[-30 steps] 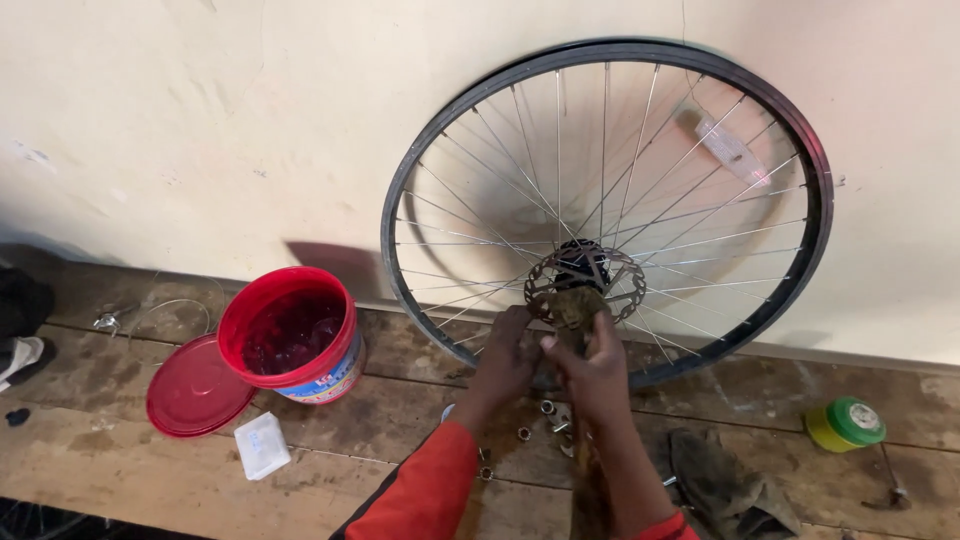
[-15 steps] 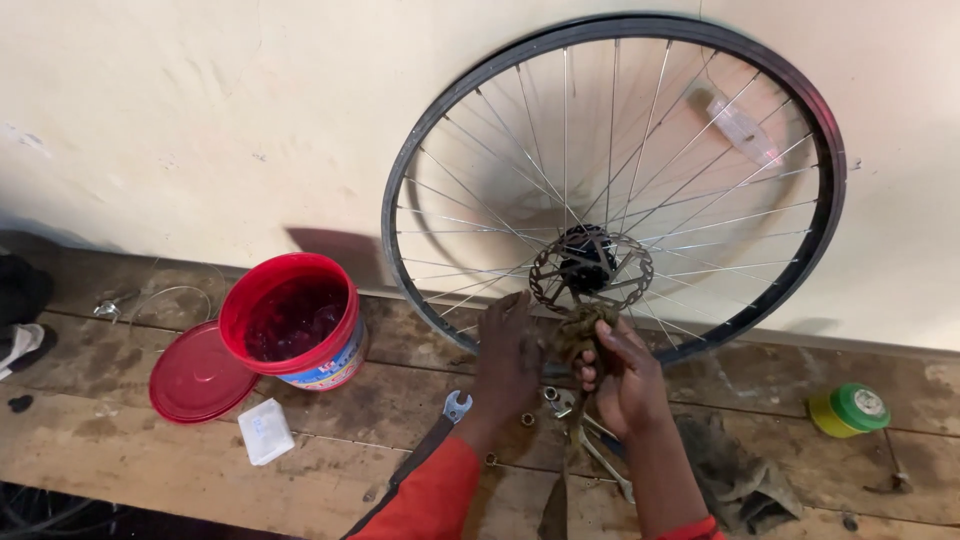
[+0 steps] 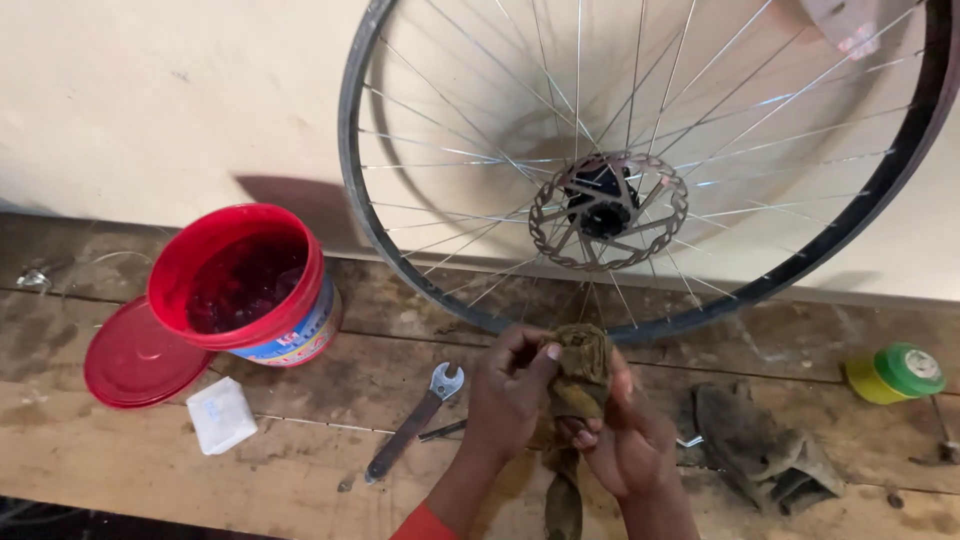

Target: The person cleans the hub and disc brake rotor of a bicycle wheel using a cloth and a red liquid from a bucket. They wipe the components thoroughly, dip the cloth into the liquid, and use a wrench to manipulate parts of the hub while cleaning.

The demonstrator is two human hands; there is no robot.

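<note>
I note both my left hand [image 3: 510, 395] and right hand [image 3: 625, 440] closed around a grimy rag [image 3: 578, 378]; I advise firm kneading, clear of the spoked wheel [image 3: 640, 170].

Bucket [image 3: 245, 285] left of the wheel [image 3: 640, 170], lid [image 3: 135, 355] beside it, spanner [image 3: 415, 420] before both

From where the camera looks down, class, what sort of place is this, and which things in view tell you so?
Probably a bicycle repair workshop. A spoked bicycle wheel with a disc rotor leans against the wall on a worn wooden bench, a spanner lies there, and both hands work a dirty rag.
</note>
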